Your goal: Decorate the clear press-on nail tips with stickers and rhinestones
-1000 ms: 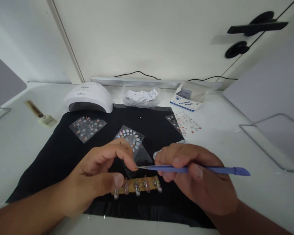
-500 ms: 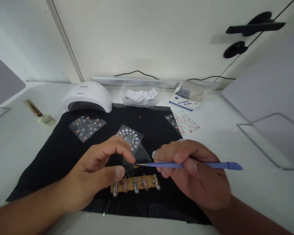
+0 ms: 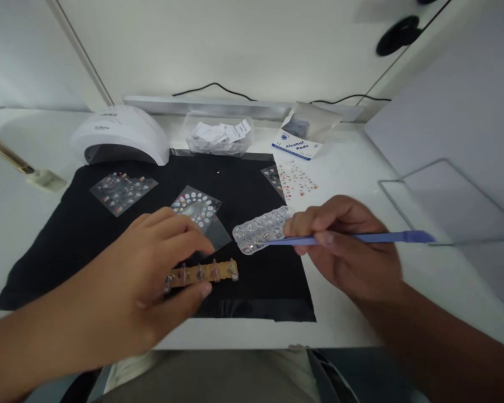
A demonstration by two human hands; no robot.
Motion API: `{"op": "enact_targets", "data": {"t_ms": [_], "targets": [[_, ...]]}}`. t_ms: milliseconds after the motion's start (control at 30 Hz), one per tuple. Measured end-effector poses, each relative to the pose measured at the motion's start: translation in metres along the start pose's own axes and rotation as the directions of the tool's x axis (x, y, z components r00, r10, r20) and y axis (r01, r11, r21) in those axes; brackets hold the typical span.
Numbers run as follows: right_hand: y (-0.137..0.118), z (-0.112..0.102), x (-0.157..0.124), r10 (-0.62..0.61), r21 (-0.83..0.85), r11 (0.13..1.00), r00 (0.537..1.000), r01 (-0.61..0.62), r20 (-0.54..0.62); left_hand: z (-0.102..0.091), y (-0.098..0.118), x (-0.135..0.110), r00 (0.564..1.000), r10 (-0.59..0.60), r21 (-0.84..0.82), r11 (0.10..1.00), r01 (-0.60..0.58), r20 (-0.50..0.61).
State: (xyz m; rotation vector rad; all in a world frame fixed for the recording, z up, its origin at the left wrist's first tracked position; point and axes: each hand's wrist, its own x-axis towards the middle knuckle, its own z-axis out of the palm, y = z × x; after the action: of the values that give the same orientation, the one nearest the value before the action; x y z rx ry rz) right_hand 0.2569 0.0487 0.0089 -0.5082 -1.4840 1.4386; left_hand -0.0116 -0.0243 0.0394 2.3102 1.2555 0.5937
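Note:
My right hand (image 3: 340,240) holds slim purple tweezers (image 3: 369,237) sideways. Their tip rests at a clear compartment case (image 3: 258,229) of small shiny rhinestones, and my right fingers overlap the case's right end. My left hand (image 3: 159,268) is open, thumb and fingers apart around a tan strip (image 3: 225,270) that bears several clear and pinkish nail tips; whether it touches the strip I cannot tell. Just beyond my left fingers lies a sticker sheet (image 3: 197,207) with white ovals, over a dark transparent sheet (image 3: 216,238).
A black mat (image 3: 252,296) covers the table's middle. Behind stand a white nail lamp (image 3: 121,129), a clear box of packets (image 3: 218,137) and an alcohol pads box (image 3: 298,143). Sticker sheets (image 3: 124,192) and a polish bottle (image 3: 46,179) lie left; a wire stand (image 3: 424,173) is right.
My right hand has drawn the tweezers away from my left fingers, to the rhinestone case. The small colourful piece seen at the tip is out of sight. The view has tilted down.

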Motion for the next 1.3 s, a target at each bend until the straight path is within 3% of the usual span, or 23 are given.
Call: {"op": "enact_targets", "data": {"t_ms": [133,333,600,1100,1300], "targets": [[0.021,-0.005,-0.009,0.081,0.044,0.996,0.997,-0.08,-0.01,0.025,0.011,0.011,0.998,-0.054,0.115,0.992,0.051,0.028],[0.021,-0.004,-0.012,0.29,0.021,0.957,0.957,-0.29,-0.02,0.047,0.009,0.02,0.997,-0.079,0.156,0.985,0.075,0.02],[0.026,-0.005,-0.013,0.374,0.036,0.927,0.927,-0.374,0.002,0.054,0.005,0.02,1.0,-0.022,0.171,0.985,0.021,0.001],[0.026,-0.005,-0.013,0.389,-0.041,0.921,0.921,-0.388,0.019,0.055,0.002,0.017,1.0,0.016,0.158,0.987,-0.013,-0.018],[0.024,-0.005,-0.014,0.427,-0.058,0.903,0.904,-0.425,0.026,0.055,0.005,0.016,0.997,-0.052,0.181,0.981,0.062,-0.057]]}}
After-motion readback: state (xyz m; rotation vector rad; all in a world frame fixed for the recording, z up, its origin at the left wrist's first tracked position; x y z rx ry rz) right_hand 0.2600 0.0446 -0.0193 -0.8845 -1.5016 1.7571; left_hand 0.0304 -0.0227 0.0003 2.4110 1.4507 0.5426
